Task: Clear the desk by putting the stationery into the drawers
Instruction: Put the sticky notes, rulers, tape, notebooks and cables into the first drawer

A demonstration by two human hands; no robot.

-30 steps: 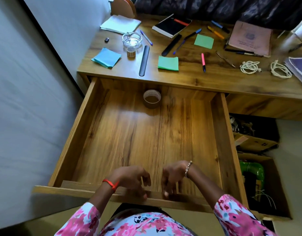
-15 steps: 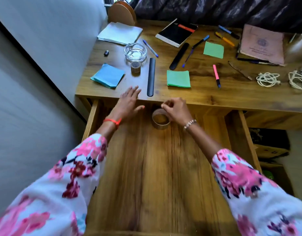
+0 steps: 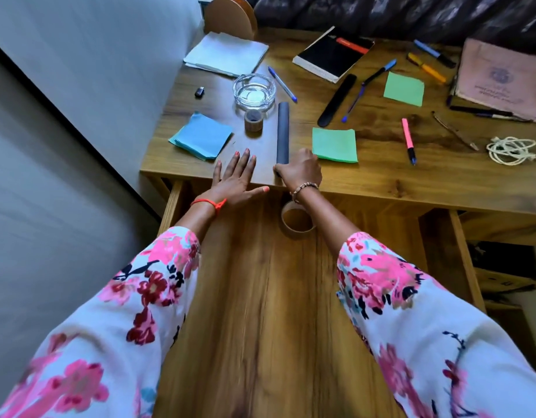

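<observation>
Very early in the task, to judge from the desk (image 3: 381,182). Inside the open drawer (image 3: 260,312), only one roll of brown tape (image 3: 296,220), standing at the far end, just below the front edge of the desk. Left on top, nearly everything: blue sticky notes (image 3: 201,135), a near green pad (image 3: 335,144) and a far green pad (image 3: 404,89), a small tape roll (image 3: 254,119) just beside the glass ashtray (image 3: 254,91), a blue pen (image 3: 281,84), a pink highlighter (image 3: 408,138), a black notebook (image 3: 333,54), white papers (image 3: 226,54), a pink booklet (image 3: 499,79), a coil of white cord (image 3: 511,149), and more pens at the back.

At this moment, busy with the dark ruler (image 3: 282,131). Lies flat on the desk, between the blue sticky notes and the near green pad, close beside the small tape roll. Runs with its long axis from front to back, almost square to the front edge. Points with the far end toward the ashtray and with the near end toward the person, right at the edge above the drawer.

Right hand (image 3: 300,171): fingers curled over that near end, thumb at its left side, so grasping the ruler. Left hand (image 3: 235,179): flat on the desk just left of the ruler, fingers straight and a little spread, holding nothing, thumb along the front edge.

Probably needs only a short pull toward the body and then down. Seems to fit lengthwise in the drawer, given how deep it looks.
</observation>
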